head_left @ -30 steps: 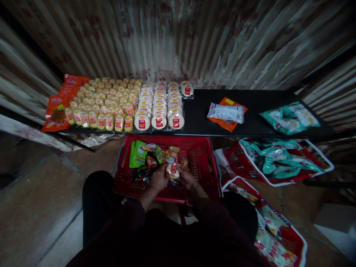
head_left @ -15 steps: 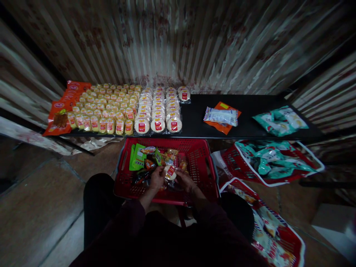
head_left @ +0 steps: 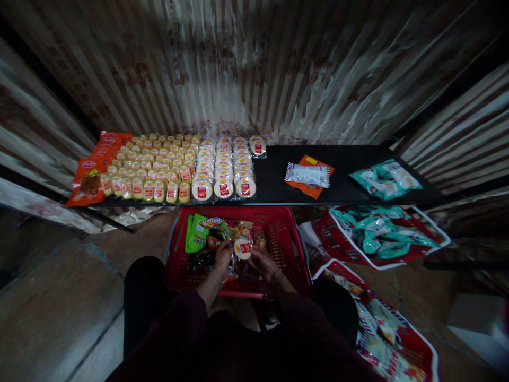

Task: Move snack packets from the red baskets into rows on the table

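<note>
Round wrapped cracker (head_left: 242,249), pale with a red label, is held between two hands over the red basket (head_left: 278,233), which stands at the near side of the black shelf (head_left: 270,183). The left hand (head_left: 223,258) grips the wrapper at its left edge, and the right hand (head_left: 264,262) grasps it at the right edge. In the basket, green packets (head_left: 195,236) lie at the left, with other snack packets around the hands, too dim to tell apart.

At the left end of the shelf, orange packets (head_left: 90,181) overlap in a line running near to far. Right of them come rows of small yellow cakes (head_left: 159,191), then three rows of round crackers (head_left: 223,187), with a single cracker (head_left: 257,146) at the far right of these. Farther right, a white packet (head_left: 308,174) lies across an orange pouch (head_left: 315,190); a teal packet (head_left: 385,179) lies toward the right end. Right of the basket, a white-rimmed basket (head_left: 333,239) holds teal bags (head_left: 376,225). A striped curtain (head_left: 238,69) hangs at the far side.
</note>
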### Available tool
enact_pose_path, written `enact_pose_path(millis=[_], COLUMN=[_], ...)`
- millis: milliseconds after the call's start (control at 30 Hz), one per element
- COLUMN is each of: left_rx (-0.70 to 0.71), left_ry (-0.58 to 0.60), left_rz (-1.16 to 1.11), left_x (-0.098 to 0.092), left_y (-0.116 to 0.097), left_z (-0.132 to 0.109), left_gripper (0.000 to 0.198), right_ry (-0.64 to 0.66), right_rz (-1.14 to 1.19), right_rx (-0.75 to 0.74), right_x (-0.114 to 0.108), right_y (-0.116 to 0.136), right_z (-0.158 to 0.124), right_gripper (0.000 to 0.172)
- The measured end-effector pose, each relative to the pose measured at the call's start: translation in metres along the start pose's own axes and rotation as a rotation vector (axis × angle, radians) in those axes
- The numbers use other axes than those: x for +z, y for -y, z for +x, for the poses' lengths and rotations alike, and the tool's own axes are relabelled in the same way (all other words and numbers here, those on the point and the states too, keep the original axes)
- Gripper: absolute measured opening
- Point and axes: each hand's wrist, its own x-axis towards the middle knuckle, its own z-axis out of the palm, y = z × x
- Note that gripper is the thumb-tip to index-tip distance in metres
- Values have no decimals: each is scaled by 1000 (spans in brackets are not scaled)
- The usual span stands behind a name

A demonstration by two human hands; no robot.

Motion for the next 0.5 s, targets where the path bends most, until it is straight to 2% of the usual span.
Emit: enact_pose_path(millis=[100, 200, 400, 500], left_rx=[-28, -5, 4, 8], left_ry=[81, 133, 52, 65], left_rz=[11, 36, 83, 97], left_x=[3, 4, 8, 8], left_y=[-4, -2, -2, -5], left_z=[-6, -10, -6, -1], left_gripper=[40, 32, 26, 26], right_ry=[33, 73, 75, 75], right_rz=[79, 88, 42, -26], right_rx=[-21, -33, -108, -114], right_x=[1, 1, 5, 6], right_y=[3, 2, 1, 4], right_z=[-4, -4, -1, 1], right_gripper=[34, 42, 65, 67])
